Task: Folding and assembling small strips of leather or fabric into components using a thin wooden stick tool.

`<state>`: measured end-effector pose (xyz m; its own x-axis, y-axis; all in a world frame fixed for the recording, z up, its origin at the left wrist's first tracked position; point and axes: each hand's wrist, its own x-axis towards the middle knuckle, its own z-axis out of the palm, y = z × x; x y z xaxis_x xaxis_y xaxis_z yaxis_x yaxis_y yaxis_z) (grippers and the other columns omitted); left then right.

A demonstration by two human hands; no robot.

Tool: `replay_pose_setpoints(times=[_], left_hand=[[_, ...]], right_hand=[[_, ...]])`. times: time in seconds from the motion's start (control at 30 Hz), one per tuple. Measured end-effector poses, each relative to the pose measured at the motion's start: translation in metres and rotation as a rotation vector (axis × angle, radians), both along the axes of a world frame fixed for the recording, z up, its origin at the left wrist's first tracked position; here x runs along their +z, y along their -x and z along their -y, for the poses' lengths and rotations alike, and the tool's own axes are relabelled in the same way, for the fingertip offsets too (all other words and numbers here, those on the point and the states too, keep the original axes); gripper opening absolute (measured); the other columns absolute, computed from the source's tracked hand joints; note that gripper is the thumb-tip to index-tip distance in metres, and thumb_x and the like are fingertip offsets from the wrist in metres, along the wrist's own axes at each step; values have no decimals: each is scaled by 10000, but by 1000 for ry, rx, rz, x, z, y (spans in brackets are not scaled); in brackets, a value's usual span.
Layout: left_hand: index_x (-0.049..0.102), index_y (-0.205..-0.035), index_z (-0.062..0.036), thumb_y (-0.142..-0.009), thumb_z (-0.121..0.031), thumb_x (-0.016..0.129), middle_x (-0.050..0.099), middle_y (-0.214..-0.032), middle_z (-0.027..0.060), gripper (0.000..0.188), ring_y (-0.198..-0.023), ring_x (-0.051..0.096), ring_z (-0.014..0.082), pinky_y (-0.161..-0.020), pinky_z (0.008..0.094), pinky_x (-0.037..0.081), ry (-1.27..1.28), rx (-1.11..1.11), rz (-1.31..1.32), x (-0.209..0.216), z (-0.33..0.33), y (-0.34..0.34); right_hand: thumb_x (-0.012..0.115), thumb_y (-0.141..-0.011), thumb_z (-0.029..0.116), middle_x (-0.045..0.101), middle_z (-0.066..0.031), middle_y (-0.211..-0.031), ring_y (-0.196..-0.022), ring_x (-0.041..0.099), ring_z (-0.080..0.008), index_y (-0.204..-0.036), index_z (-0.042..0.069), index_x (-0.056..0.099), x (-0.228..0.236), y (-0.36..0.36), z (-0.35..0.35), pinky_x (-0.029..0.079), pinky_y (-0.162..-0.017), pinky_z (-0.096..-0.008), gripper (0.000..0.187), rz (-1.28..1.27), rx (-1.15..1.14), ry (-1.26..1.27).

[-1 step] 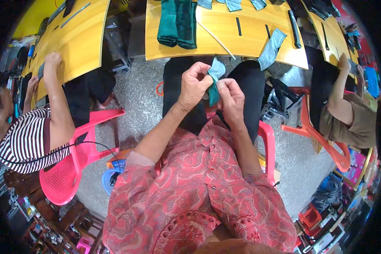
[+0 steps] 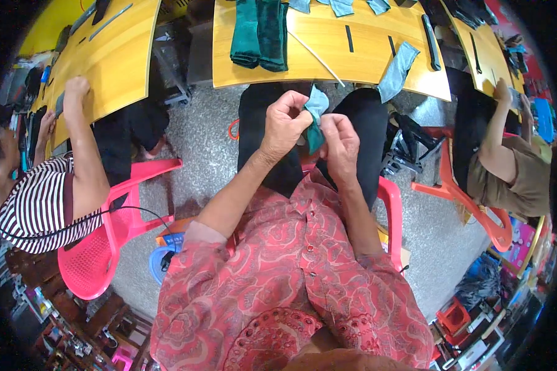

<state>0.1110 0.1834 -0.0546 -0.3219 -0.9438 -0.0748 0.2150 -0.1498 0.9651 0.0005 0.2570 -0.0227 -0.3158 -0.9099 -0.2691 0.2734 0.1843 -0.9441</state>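
Observation:
Above my lap, just short of the table's near edge, I hold a small cloth piece (image 2: pixel 316 102) with a pale blue-green side and a dark green velvety side. My left hand (image 2: pixel 282 128) is closed, pinching it between thumb and fingers. From the right, my right hand (image 2: pixel 340 141) also closes in a pinch at the cloth's edge; the fingertips partly hide what they grip. Folded dark green velvet cloths (image 2: pixel 246 37) lie on the yellow table (image 2: pixel 328 73) ahead. A pale blue-green cloth strip (image 2: pixel 398 73) hangs over its near edge at the right.
On the table lie a white stick (image 2: pixel 315 57) and a long black object (image 2: pixel 431 42). Co-workers sit at tables on both sides, one in a striped shirt (image 2: pixel 40 207), one in brown (image 2: pixel 513 176). A pink chair (image 2: pixel 93 263) stands left, an orange chair (image 2: pixel 498 226) right.
My right hand has shifted very slightly, and the dark lower end of the cloth has swung a little to the right. The left hand stays in place.

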Motion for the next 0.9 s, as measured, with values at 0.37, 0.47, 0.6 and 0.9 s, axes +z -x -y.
replay_pose_setpoints(times=[0.37,0.47,0.6,0.9], left_hand=[[532,-847,-14,-744,-1,617,550,-741,40,134,-704,524,116,-674,272,461,321,25,161,2,-10,9],[537,-865,-20,-772,15,599,580,-833,29,117,-752,538,88,-695,253,471,286,62,146,5,-17,10],[537,-863,-17,-784,21,595,602,-865,31,106,-745,567,91,-696,237,481,121,100,33,10,-19,11],[571,-1027,-1,-861,13,521,610,-927,21,174,-843,565,72,-764,234,481,-175,-153,-220,12,-8,5]], right_hand=[[626,-910,166,607,9,-765,-634,526,-38,-855,29,583,-1,8,3,434,-541,-200,153,-122,-124,107],[622,-908,150,586,8,-710,-602,496,-45,-827,27,572,-1,4,-2,422,-531,-218,155,-465,-171,88],[612,-907,129,543,15,-649,-536,447,-58,-812,34,562,-5,6,-5,386,-482,-237,143,-518,-91,135],[556,-947,179,532,40,-661,-512,470,-30,-810,74,542,4,15,-8,375,-461,-186,173,-19,191,4]])
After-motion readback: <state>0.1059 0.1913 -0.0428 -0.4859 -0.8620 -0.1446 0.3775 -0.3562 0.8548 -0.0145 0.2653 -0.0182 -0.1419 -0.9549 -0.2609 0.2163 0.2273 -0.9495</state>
